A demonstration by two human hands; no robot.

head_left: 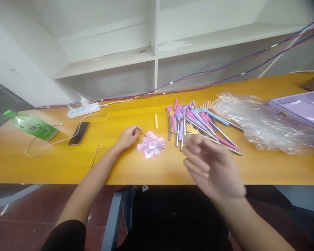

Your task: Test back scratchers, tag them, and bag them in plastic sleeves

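My left hand (129,136) rests on the table with its fingers loosely bent, nothing visible in them. Just right of it lies a loose pile of small pink printed cards (151,144). My right hand (211,165) is raised over the table's front part, blurred, its fingers bent; whether it holds anything I cannot make out. Beyond it spreads a heap of back scratchers (196,120) with metal rods, hand-shaped heads and pink, purple, blue and yellow handles. A short yellow stick (156,121) lies alone between the heap and my left hand.
Crumpled clear plastic bags (264,125) lie against a purple box (298,108) on the right. To the left are a phone (79,133), a green bottle (32,125) on its side and a white power strip (83,109). Cables run along the shelf (107,64) behind.
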